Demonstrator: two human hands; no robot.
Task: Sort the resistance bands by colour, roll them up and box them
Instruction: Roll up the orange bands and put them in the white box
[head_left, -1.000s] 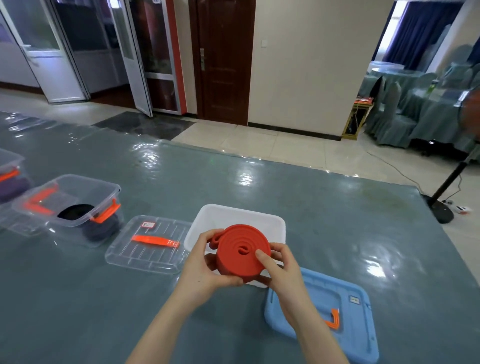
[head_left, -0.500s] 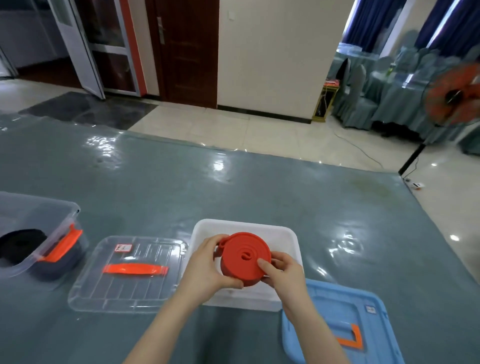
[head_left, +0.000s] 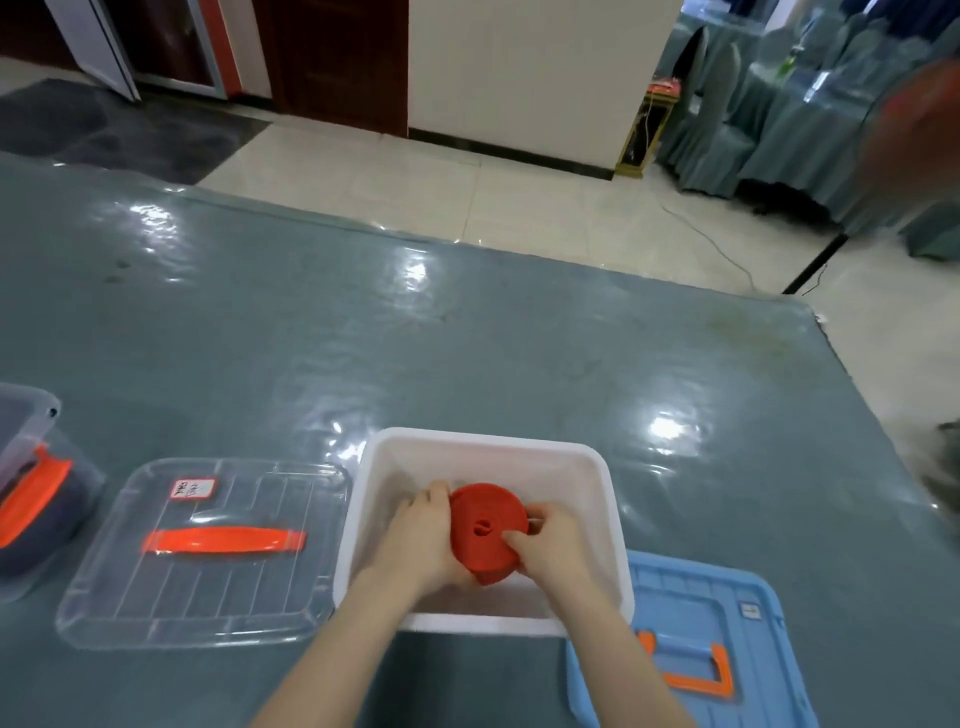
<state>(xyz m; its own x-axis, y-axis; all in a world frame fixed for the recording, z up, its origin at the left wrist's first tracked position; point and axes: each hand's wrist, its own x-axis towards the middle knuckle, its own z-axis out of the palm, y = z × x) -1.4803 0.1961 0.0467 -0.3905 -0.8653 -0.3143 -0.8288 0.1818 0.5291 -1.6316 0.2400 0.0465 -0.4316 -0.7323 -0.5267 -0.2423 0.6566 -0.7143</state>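
Roll (head_left: 485, 532) of red band sits inside the white box (head_left: 613, 499), clamped between both hands. Left hand (head_left: 423, 540) and right hand (head_left: 553, 540) each curl fingers round opposite sides

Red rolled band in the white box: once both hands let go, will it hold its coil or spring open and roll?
The red rolled band looks like rubbery, tightly wound layers, so it will probably loosen without the left hand and right hand gripping it. Laid flat, it should not roll; the white box walls would likely contain it.
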